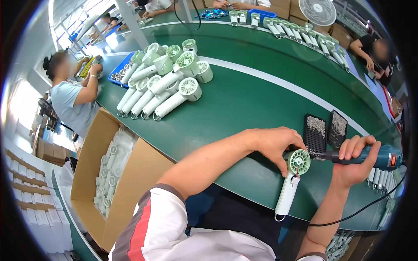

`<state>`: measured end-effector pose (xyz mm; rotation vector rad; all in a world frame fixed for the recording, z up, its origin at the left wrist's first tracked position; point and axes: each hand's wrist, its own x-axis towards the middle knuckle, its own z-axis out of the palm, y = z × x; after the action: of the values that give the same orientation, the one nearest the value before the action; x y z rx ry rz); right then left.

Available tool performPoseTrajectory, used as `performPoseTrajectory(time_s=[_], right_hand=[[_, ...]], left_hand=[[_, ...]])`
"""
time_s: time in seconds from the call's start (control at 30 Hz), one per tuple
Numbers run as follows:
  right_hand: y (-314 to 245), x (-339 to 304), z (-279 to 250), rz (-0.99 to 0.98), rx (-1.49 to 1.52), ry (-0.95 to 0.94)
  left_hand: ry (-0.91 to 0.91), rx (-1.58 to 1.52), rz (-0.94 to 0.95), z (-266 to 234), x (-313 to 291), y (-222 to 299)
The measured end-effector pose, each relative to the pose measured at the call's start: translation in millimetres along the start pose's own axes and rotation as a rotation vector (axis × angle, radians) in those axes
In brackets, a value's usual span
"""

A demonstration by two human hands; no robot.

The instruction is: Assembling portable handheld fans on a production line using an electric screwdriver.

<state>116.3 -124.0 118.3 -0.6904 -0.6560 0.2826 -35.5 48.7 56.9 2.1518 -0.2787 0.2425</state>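
Note:
A white handheld fan (285,196) with a pale green round head lies near the table's front edge, its handle and metal loop pointing toward me. My left hand (276,145) curls thumb and fingers around the head from the left. Short wires and a small white part show at the neck. In my right hand (358,158) is a teal and black electric screwdriver (389,157), held level with its tip pointing left. The tip is close to the fan head's right side, over the near end of a black screw tray (314,126). Whether it touches a screw is too small to tell.
A second screw tray (338,128) stands beside the first. Many fans (172,93) are piled at the left by a blue bin (117,75). An open carton (124,191) of fans stands left of me. The screwdriver's cord (348,219) crosses my right forearm. Co-workers sit around the table.

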Motion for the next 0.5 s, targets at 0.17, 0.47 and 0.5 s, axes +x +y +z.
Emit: performPoseTrajectory(time_s=[0.17,0.47,0.5], right_hand=[[-4,6,4,0.002,0.141,-0.124],[-1,9,13,-0.026,0.071,-0.034],[-2,9,13,-0.025,0.067,-0.033]], left_hand=[[0.097,-0.124,0.034,-7,2,-7],[0.357,0.083,0.218,4,16,-1],[0.380,0.074,0.211,6,17,1]])
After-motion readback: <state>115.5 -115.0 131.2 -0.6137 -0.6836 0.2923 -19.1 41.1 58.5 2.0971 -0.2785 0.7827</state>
